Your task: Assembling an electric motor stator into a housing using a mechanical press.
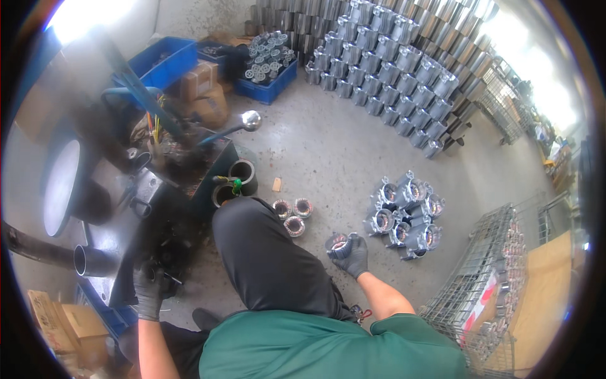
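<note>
My right hand [355,258], in a dark grey glove, is closed around a motor stator [339,244] with copper windings, held over the floor right of my knee. My left hand [149,295], gloved as well, reaches to the dark lower part of the press-like machine [151,189]. Its fingers blur into the dark parts there, so their grip cannot be made out. Three wound stators [294,225] lie on the floor beyond my knee. Off to the right of the held stator stands a cluster of silvery motor housings [404,235], several with copper windings inside.
Two dark metal cylinders [247,174] stand beside the machine, whose ball-ended lever [250,120] sticks out over the floor. Farther back are stacked housings [404,69] and a blue bin [268,91] of metal parts. A wire cage [470,297] stands at right, cardboard boxes [85,322] at lower left.
</note>
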